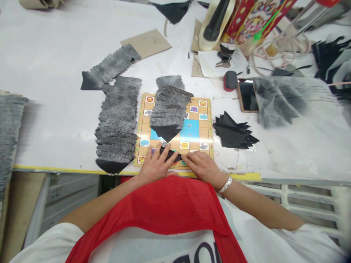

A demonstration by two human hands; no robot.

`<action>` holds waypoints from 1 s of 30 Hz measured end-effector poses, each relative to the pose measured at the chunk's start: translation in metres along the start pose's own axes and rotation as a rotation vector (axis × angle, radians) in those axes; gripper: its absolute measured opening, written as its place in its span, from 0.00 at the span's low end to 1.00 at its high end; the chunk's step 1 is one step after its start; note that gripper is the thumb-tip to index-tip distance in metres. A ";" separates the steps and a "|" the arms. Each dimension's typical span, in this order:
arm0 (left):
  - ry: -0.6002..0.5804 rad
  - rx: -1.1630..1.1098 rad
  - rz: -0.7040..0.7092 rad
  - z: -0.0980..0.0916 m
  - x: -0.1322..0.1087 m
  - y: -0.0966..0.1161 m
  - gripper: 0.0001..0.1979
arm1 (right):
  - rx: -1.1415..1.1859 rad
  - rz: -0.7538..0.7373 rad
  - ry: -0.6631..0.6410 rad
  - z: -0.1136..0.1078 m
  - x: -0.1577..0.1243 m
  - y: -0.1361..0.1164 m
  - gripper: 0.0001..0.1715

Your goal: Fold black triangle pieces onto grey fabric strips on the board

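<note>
My left hand (155,164) and my right hand (202,165) both rest on a small black triangular piece (172,155), pressing it flat with fingers stretched out on a colourful animal game board (204,133) at the table's near edge. A row of overlapped grey felt triangles (168,109) lies on the board just beyond my hands. A longer overlapped row of grey felt triangles (116,128) runs along the left of the board. A loose heap of black triangles (233,133) sits right of the board.
A clear plastic bag with dark pieces (276,100) lies at the right. A phone (245,95), a red-and-black block (230,80), cardboard (148,42) and a colourful box (255,18) lie further back. Grey felt (9,120) sits at the left edge.
</note>
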State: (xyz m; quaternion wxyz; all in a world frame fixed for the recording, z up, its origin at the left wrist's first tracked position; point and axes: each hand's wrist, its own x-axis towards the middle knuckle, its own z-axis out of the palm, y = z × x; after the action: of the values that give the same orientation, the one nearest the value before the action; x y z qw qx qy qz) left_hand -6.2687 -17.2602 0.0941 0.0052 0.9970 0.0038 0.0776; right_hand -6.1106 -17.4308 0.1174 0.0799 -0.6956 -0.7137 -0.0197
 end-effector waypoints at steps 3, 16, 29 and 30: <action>-0.002 -0.008 0.009 0.002 -0.001 -0.001 0.34 | 0.094 0.119 0.117 0.006 -0.007 0.003 0.14; 0.031 -0.043 -0.013 0.006 -0.002 -0.001 0.35 | -0.052 0.126 -0.024 0.002 -0.014 -0.011 0.22; 0.002 -0.060 -0.099 0.004 -0.008 -0.009 0.38 | 0.012 0.201 0.114 0.015 -0.013 -0.020 0.18; 0.008 -0.053 -0.112 0.004 -0.009 -0.009 0.39 | 0.018 0.205 0.123 0.014 -0.013 -0.019 0.17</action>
State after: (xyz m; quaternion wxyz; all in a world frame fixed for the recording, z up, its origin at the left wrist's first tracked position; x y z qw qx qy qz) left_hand -6.2774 -17.2510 0.0891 0.0360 0.9944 0.0576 0.0813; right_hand -6.1306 -17.4422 0.1032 0.1314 -0.7617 -0.6326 -0.0476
